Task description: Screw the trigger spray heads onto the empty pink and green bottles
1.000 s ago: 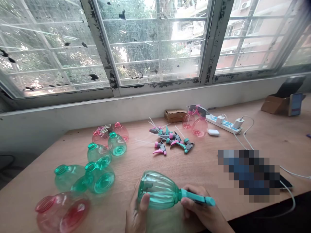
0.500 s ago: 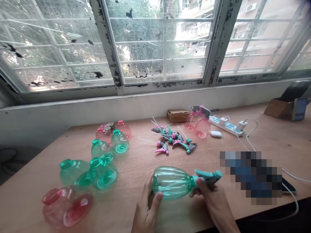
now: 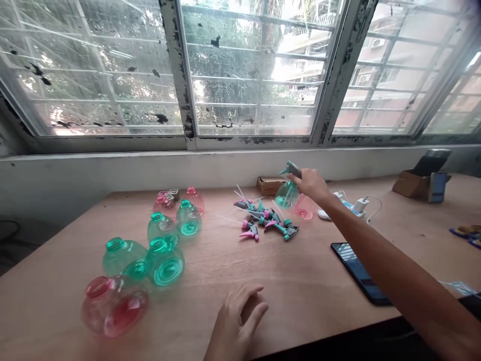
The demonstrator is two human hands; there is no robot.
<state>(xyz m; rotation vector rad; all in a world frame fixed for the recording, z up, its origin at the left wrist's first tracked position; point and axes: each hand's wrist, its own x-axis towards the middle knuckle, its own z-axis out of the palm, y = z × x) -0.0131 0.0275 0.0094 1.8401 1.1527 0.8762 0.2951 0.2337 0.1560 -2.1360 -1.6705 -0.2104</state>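
Note:
At the back of the table my right hand (image 3: 312, 184) grips the neck of a green spray bottle (image 3: 287, 195) with a teal and grey trigger head. The bottle stands upright, close beside a pink spray bottle (image 3: 306, 206) that is partly hidden by my hand. Near the front edge my left hand (image 3: 240, 316) rests with its fingers curved and apart, holding nothing. Between the two hands lies a pile of loose spray heads (image 3: 266, 215) in pink, teal and grey, some with thin clear tubes.
Several headless green bottles (image 3: 164, 263) and pink bottles (image 3: 114, 308) stand on the left. A brown box (image 3: 269, 185) lies by the wall. On the right are a tablet (image 3: 361, 273), a power strip (image 3: 349, 204) with chargers, and a cardboard box (image 3: 413, 186) with a phone.
My right hand has carried the green spray bottle from the front of the table to the back, beside the pink one. My left hand has let go of it and stayed near the front.

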